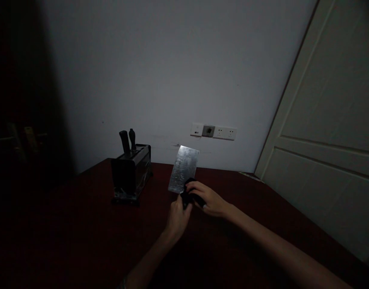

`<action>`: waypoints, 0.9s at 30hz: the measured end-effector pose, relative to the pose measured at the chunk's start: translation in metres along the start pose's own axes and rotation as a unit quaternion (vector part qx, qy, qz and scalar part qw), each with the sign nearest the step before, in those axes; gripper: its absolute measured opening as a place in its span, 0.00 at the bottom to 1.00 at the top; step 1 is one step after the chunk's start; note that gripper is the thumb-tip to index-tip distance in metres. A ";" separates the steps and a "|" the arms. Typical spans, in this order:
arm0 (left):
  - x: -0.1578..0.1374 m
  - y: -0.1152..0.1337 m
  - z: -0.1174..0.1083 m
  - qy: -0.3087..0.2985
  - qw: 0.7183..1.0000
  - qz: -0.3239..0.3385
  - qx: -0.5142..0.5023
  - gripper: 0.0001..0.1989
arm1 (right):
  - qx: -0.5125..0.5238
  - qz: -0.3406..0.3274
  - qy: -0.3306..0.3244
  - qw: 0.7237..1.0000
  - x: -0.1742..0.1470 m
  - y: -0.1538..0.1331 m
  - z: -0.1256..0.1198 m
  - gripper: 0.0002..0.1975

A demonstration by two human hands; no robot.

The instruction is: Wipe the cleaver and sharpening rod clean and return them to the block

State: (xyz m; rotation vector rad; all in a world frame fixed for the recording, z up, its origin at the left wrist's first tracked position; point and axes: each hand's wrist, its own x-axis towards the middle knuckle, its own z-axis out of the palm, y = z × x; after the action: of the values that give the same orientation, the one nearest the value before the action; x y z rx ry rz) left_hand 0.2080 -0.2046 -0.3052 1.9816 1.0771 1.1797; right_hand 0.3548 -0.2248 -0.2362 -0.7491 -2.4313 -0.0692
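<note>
A cleaver (pixel 183 166) with a broad, shiny rectangular blade is held up above the dark red table, its blade tilted and pointing away from me. My left hand (pixel 177 216) is closed around its dark handle at the base of the blade. My right hand (pixel 210 199) curls its fingers over a soft-looking black item (pixel 198 199), which lies against the lower right of the blade and the handle. Dim light hides what exactly this black item is. Both hands are close together, nearly touching.
A black knife block (pixel 124 178) stands on the table (pixel 91 224) to the left, with two black handles (pixel 124 141) sticking up from it. Behind are a pale wall and a row of sockets (pixel 224 133). A white panelled door (pixel 319 160) stands at the right.
</note>
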 end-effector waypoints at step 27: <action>-0.002 0.003 0.000 -0.005 0.999 -0.044 -0.015 0.16 | -0.090 -0.118 -0.147 0.978 -0.001 0.019 -0.017 0.27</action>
State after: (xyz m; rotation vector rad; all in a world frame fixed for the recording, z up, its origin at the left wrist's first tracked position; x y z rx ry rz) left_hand 0.2081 -0.2074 -0.3037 1.8950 1.1233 1.1325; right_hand 0.3746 -0.2127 -0.2252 -0.5752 -2.8175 -0.2930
